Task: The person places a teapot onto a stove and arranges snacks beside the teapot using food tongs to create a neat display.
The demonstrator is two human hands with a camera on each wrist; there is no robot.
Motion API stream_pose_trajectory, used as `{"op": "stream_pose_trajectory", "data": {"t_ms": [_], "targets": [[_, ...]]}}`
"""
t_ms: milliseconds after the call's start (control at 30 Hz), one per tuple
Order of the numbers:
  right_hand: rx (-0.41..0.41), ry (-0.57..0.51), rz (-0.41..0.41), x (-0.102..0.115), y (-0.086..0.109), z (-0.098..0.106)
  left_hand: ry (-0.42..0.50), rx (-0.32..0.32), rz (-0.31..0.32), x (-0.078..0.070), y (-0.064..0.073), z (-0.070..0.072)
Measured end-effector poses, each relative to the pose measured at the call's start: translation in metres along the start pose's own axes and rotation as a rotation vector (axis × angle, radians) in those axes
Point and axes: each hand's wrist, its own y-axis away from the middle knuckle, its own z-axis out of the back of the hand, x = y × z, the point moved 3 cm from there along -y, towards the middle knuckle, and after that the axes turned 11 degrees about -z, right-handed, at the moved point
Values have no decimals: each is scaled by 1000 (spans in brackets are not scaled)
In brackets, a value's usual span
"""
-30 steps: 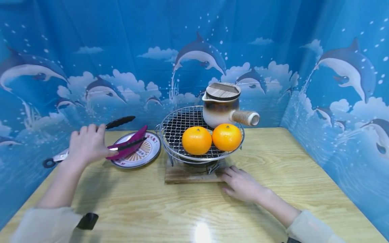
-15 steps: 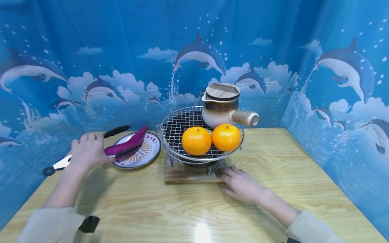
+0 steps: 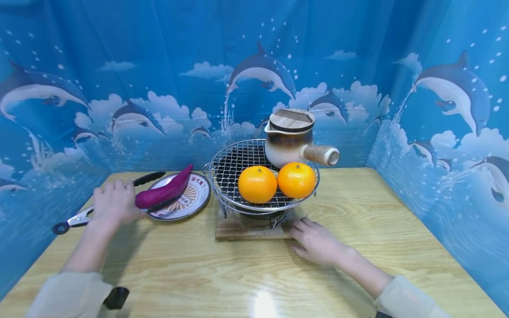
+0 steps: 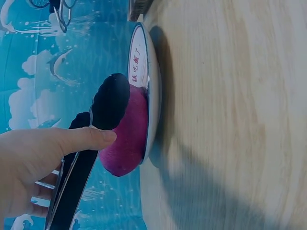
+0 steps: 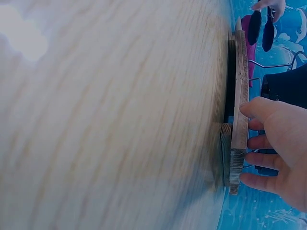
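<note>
The left hand (image 3: 114,201) is wrapped around a pair of silver metal tongs with black grips and scalloped black tips (image 4: 79,179), its thumb lying along one arm and the fingers behind the other. The right hand (image 3: 314,240), well apart from the left, has its fingers spread and lightly bent, fingertips resting on the corner of a rectangular brown wooden board (image 3: 250,232).

Between the parted tongs lies a long purple sweet potato (image 3: 167,191), tapered at its far end. It rests in a round white plate with a dark rim and red lettering (image 3: 202,190), its blunt near end overhanging the left edge. The near tip overlaps its side; whether it touches cannot be told. The far tip stands clear beyond it.

The sweet potato should be stiff and fairly dense, hardly fragile, with enough weight to swing if caught off-centre. Its rounded skin looks inclined to roll or slip, so the best hold is square across the thick middle, not on the thin tail; the scalloped tips ought to help.

Farther out, above the board, a round wire-mesh grill (image 3: 238,161) carries two glossy oranges (image 3: 257,184) and a cream-and-brown pot with a wooden lid (image 3: 284,150).
</note>
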Motion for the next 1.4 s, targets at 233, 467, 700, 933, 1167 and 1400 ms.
{"op": "stream_pose_trajectory", "data": {"t_ms": [233,467,700,933,1167,1400], "targets": [[-14,2,6,0,0,0,-59,-4,-5,1,1,-2],[-9,3,9,-1,0,-1,-98,6,-28,0,3,-6],[-19,2,14,-1,0,-2,-144,-15,-56,-4,3,-11],[-25,-6,3,-1,1,-2,-141,-33,-47,-6,4,-13],[-11,-15,-3,-1,0,-2,-148,-85,-58,-6,6,-14],[-35,-28,15,-1,0,-2,-169,-142,-80,-6,8,-16]]}}
